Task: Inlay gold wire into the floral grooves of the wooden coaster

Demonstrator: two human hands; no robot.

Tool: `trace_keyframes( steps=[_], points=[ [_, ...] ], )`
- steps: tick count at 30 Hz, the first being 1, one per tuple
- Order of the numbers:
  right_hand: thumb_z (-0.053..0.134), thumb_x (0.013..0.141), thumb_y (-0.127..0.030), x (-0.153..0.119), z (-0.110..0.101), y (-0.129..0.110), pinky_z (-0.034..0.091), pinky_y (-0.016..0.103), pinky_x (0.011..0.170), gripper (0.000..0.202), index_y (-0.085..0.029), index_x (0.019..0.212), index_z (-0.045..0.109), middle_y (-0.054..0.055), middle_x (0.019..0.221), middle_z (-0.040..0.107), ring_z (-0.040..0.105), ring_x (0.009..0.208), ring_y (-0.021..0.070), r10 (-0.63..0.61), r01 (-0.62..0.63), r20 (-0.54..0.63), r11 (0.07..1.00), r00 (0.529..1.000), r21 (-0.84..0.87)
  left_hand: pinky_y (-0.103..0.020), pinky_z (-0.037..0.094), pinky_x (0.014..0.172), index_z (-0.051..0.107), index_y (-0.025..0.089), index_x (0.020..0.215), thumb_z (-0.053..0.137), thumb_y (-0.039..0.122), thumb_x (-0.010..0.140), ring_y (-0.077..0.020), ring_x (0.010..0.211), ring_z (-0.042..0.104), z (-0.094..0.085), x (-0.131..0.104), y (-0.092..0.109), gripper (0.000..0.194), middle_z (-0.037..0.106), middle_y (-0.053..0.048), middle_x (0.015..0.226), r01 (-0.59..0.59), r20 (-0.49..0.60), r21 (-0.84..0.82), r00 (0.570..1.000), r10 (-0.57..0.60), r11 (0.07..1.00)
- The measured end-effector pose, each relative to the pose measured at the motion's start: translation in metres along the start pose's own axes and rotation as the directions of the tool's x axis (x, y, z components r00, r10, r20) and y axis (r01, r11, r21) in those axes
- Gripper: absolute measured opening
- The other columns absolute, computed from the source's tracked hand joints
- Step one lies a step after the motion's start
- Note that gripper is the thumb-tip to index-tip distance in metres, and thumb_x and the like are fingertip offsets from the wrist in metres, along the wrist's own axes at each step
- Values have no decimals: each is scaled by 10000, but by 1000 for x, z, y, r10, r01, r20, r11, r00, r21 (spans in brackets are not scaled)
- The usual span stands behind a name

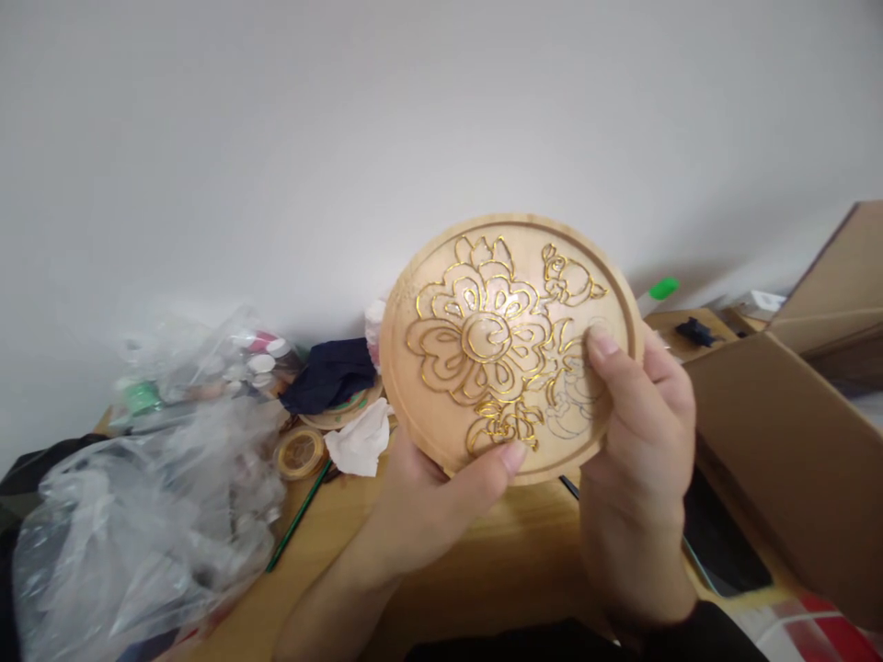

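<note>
A round wooden plate with a raised rim is held up above the table, its face tilted toward me. Gold wire outlines on it form a large flower, leaves and a small fish-like figure; a pencil drawing shows bare at the lower right. My left hand grips the bottom edge, thumb on the face and fingers hidden behind. My right hand clasps the right edge, its thumb pressed on the face near the pencil lines.
On the wooden table, clear plastic bags, a gold wire spool, a green pencil, white tissue and dark cloth lie left. A cardboard box stands right, near a dark flat object. Behind rises a wall.
</note>
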State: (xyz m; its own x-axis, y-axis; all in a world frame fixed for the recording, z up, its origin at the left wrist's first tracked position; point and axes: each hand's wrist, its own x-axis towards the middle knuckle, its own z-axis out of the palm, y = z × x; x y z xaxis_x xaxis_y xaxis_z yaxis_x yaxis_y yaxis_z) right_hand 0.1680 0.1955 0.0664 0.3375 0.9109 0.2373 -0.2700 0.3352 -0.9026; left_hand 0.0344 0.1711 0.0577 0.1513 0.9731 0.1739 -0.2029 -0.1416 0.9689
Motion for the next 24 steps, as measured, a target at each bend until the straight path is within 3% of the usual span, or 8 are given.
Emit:
trace_keyframes(
  steps=[10,15,20,24],
  points=[
    [613,887,-303,1,-2,1,595,378,800,204,-285,1081,674,28,1065,734,687,1027,227,20,-20,-5,1000,1000,-19,-417,569,992,689,221,1123,662,193,816,-254,1111,671,-2,0,5,309,744,-58,1015,-31,78,-13,996,32,999],
    [622,882,-285,2,-1,1,589,379,819,176,-266,1041,695,20,998,742,692,1002,219,25,-26,29,999,999,38,-419,593,954,667,217,1168,677,200,797,-263,1091,681,-1,0,7,372,747,-61,1015,15,87,-35,996,-12,999],
    [632,875,-300,1,-2,1,581,363,850,191,-260,1054,685,21,1009,740,686,1014,209,15,-15,0,1000,1000,20,-389,587,961,636,222,1219,683,169,788,-247,1095,681,-2,-1,6,437,733,-58,1099,-31,103,-31,994,34,999],
    [635,871,-305,0,-3,1,582,362,849,198,-259,1057,680,23,1029,737,685,1015,211,26,-26,-1,999,1000,22,-381,602,932,623,221,1232,698,181,779,-249,1084,686,-2,-2,4,461,745,-54,1051,-64,74,8,995,63,998]
  ],
)
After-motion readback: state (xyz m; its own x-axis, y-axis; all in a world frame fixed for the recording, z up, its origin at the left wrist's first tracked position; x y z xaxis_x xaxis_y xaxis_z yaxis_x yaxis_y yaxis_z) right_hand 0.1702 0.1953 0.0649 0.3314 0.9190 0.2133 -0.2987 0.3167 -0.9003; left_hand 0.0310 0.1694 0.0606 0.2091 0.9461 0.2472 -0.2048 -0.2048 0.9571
